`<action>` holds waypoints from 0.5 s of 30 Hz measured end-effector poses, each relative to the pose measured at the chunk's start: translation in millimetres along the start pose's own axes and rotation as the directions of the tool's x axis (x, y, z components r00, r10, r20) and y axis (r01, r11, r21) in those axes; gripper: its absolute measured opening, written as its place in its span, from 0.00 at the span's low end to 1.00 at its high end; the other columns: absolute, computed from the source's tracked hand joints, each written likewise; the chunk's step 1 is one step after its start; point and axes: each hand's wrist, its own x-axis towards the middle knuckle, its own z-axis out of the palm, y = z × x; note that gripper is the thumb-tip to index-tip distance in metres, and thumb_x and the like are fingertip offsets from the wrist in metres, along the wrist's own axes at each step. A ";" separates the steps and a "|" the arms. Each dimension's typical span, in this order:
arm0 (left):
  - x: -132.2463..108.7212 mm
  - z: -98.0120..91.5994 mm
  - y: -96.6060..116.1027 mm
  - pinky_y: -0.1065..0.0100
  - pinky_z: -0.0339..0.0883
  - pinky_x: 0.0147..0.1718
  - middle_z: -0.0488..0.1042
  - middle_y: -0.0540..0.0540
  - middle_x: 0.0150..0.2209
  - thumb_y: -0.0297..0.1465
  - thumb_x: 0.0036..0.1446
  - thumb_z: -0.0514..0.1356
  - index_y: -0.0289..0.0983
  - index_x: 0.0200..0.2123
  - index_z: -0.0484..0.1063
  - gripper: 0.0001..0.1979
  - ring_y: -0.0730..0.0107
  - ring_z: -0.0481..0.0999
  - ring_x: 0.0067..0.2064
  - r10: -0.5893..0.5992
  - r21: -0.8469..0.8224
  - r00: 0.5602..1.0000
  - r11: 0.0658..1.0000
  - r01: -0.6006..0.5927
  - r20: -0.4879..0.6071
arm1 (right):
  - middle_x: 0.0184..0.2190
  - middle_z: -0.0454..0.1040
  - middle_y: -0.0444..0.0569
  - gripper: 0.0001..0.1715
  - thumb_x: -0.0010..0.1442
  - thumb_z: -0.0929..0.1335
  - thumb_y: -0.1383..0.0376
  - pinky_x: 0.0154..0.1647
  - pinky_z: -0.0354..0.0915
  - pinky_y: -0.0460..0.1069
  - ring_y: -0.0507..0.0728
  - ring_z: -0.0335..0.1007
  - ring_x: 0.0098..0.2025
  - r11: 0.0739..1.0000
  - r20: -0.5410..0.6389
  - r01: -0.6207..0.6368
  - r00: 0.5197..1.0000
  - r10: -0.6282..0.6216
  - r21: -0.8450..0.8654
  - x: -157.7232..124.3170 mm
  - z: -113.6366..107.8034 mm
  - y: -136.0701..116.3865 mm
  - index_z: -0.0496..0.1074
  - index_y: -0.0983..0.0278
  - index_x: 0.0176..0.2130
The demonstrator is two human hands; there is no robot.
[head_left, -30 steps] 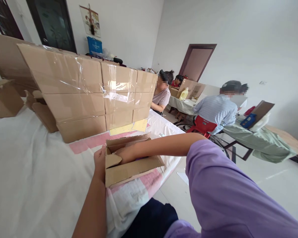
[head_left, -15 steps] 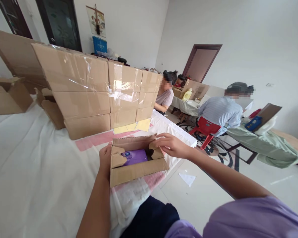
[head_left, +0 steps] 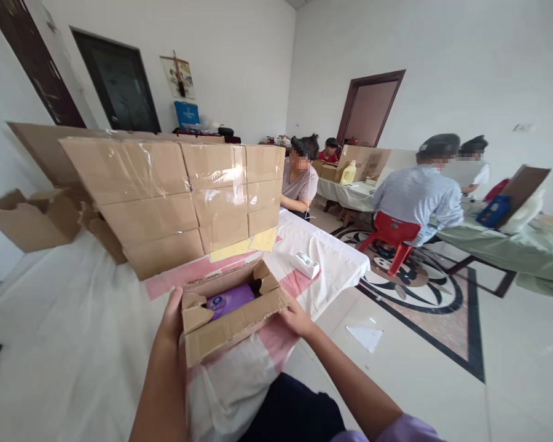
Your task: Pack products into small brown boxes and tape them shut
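An open-topped cardboard box [head_left: 235, 329] sits between my two hands at the near side of the cloth-covered table. Inside it lies a purple package [head_left: 233, 301] with a dark blue round mark, partly covered by a folded end flap. My left hand [head_left: 172, 314] grips the left end of the box, its fingers mostly hidden behind the cardboard. At the right end, my right hand [head_left: 297, 315] is closed on the box's near corner, fingers partly under the wall. A white tape dispenser [head_left: 305, 265] rests on the table beyond my right hand.
Taped cardboard boxes [head_left: 154, 175] form a wall across the table. Yellow sheets [head_left: 230, 248] lie at its foot. Open cartons [head_left: 39, 221] stand at the left. Several people sit at other tables, one on a red chair [head_left: 391, 236]. White scrap [head_left: 366, 337] lies on the floor.
My right hand has gone from the far right flap down to the box's near right corner. The box appears turned, and the view has shifted, with the tape dispenser now visible.
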 end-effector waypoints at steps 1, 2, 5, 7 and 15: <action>1.7 -3.8 1.4 0.59 0.74 0.35 0.80 0.41 0.32 0.55 0.43 0.64 0.37 0.34 0.79 0.27 0.51 0.80 0.37 0.015 -0.019 1.000 1.000 -0.015 0.021 | 0.59 0.76 0.55 0.37 0.64 0.65 0.38 0.70 0.61 0.63 0.64 0.69 0.65 0.999 -0.016 -0.010 1.000 0.011 0.030 3.3 6.1 1.6 0.72 0.55 0.62; 3.9 -6.9 2.8 0.58 0.75 0.37 0.82 0.40 0.34 0.52 0.40 0.66 0.37 0.34 0.80 0.26 0.49 0.80 0.40 0.033 -0.030 0.998 0.999 -0.032 0.043 | 0.57 0.77 0.54 0.37 0.63 0.66 0.37 0.70 0.61 0.63 0.65 0.69 0.65 0.998 -0.040 -0.027 0.999 0.030 0.062 6.5 11.1 2.6 0.74 0.55 0.60; 9.6 -11.0 5.8 0.56 0.75 0.45 0.83 0.39 0.42 0.44 0.34 0.67 0.38 0.32 0.82 0.20 0.43 0.80 0.48 0.073 -0.006 0.993 0.997 -0.073 0.096 | 0.54 0.79 0.53 0.33 0.62 0.68 0.39 0.69 0.62 0.64 0.66 0.69 0.64 0.980 -0.153 -0.095 0.981 0.122 0.172 13.0 21.3 4.9 0.76 0.54 0.56; 11.4 -10.5 6.4 0.53 0.74 0.50 0.84 0.40 0.44 0.42 0.33 0.65 0.40 0.30 0.83 0.18 0.39 0.79 0.51 0.061 0.023 0.992 0.998 -0.064 0.111 | 0.56 0.78 0.53 0.29 0.64 0.68 0.43 0.69 0.61 0.66 0.66 0.69 0.64 0.966 -0.192 -0.119 0.967 0.166 0.231 14.9 25.2 6.7 0.76 0.54 0.57; 19.3 -14.1 2.7 0.53 0.67 0.58 0.83 0.51 0.42 0.40 0.32 0.62 0.49 0.20 0.81 0.08 0.40 0.73 0.58 0.082 0.077 0.995 0.993 -0.086 0.052 | 0.62 0.72 0.53 0.38 0.60 0.73 0.47 0.70 0.61 0.62 0.64 0.66 0.67 0.976 -0.172 0.019 0.985 0.019 0.218 10.1 25.4 -0.5 0.67 0.54 0.65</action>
